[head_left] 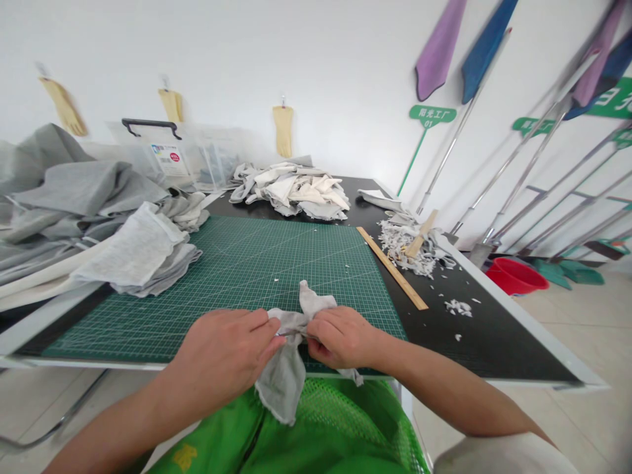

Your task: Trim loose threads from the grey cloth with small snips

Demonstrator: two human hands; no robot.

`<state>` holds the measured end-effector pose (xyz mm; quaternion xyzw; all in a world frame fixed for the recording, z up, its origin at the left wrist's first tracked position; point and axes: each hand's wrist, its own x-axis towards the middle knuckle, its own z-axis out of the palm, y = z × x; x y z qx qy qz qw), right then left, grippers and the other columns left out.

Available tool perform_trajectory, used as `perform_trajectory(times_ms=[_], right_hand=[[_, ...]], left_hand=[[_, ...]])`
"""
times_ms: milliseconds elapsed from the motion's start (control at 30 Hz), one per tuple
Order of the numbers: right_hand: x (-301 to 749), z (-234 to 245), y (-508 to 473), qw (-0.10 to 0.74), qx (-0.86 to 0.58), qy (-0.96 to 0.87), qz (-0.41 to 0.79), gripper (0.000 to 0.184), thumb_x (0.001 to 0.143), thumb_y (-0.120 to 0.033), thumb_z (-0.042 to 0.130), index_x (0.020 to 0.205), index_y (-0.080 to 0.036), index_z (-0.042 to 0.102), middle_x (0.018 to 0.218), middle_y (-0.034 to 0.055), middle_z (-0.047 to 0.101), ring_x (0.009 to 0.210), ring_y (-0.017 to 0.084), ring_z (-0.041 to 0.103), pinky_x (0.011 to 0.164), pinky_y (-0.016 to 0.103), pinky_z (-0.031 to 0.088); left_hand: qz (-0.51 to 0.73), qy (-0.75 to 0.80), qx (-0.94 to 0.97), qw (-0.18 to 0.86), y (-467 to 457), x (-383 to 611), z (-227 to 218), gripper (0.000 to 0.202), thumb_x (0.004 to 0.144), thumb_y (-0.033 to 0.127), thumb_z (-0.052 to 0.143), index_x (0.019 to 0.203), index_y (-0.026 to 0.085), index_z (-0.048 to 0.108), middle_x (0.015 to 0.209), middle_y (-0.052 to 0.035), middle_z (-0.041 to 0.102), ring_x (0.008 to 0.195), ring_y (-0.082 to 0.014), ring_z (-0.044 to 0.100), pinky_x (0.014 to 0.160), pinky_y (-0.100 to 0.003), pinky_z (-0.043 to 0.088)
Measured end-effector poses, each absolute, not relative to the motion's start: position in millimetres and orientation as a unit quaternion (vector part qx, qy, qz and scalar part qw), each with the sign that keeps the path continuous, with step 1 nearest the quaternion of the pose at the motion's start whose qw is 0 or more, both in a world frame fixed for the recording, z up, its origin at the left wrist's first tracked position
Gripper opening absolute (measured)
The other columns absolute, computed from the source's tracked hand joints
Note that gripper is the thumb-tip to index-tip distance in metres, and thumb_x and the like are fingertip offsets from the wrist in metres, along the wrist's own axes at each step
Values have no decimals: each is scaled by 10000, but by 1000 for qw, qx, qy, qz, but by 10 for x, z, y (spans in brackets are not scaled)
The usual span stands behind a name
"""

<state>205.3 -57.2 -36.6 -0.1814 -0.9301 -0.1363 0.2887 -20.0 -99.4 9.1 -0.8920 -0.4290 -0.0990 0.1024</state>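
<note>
A light grey piece of cloth (284, 378) is bunched between my two hands at the front edge of the green cutting mat (276, 263). My left hand (230, 339) pinches it from the left, fingers closed. From the other side my right hand (340, 336) grips it in a closed fist. One end of the cloth sticks up between the hands, and another hangs below the table edge over the green garment on my lap. The part inside my fingers is hidden.
Grey cloths (143, 253) are heaped at left, before a clear plastic box (168, 155). A pale cloth pile (296, 187) lies behind the mat. Right of it are a wooden ruler (392, 268), shredded scraps (402, 247) and, on the floor, a red basin (516, 276).
</note>
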Motion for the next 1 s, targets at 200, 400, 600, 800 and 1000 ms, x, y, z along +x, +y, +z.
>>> perform_trajectory(times_ms=[200, 400, 600, 800, 1000], right_hand=[[2053, -375, -566, 304, -181, -926, -133, 35, 784, -164, 471, 774, -168, 504, 645, -3, 568, 561, 117, 477, 518, 237, 347], [2039, -386, -558, 338, -207, -909, -126, 39, 735, -148, 475, 736, -187, 472, 601, -21, 531, 545, 114, 477, 497, 232, 323], [2028, -407, -559, 377, -245, -889, -93, 67, 705, -151, 479, 750, -194, 454, 588, -30, 512, 517, 106, 457, 483, 225, 307], [2037, -392, -583, 406, -249, -875, -91, 76, 735, -187, 511, 775, -189, 446, 590, -32, 515, 508, 99, 464, 484, 222, 300], [2040, -407, -594, 430, -240, -863, -111, 58, 746, -192, 510, 771, -192, 458, 603, -26, 543, 532, 103, 498, 516, 220, 344]], left_hand=[[-112, -433, -887, 118, -983, -247, 79, 244, 909, 352, 408, 986, 258, 620, 788, 0, 631, 710, -163, 592, 605, -311, 381], [-161, -428, -881, 122, -972, -285, 62, 242, 888, 397, 437, 1019, 262, 589, 838, 6, 633, 696, -157, 599, 579, -286, 391], [-244, -488, -838, 7, -948, -197, 19, 267, 882, 428, 412, 970, 207, 534, 818, -8, 609, 705, -162, 584, 589, -274, 397], [-271, -536, -788, -134, -932, 48, -60, 380, 742, 568, 549, 766, 190, 521, 657, 18, 565, 605, -144, 524, 552, -250, 380], [-281, -523, -783, -183, -920, 196, -82, 233, 792, 421, 539, 746, 194, 565, 668, 25, 582, 638, -131, 522, 610, -249, 368]])
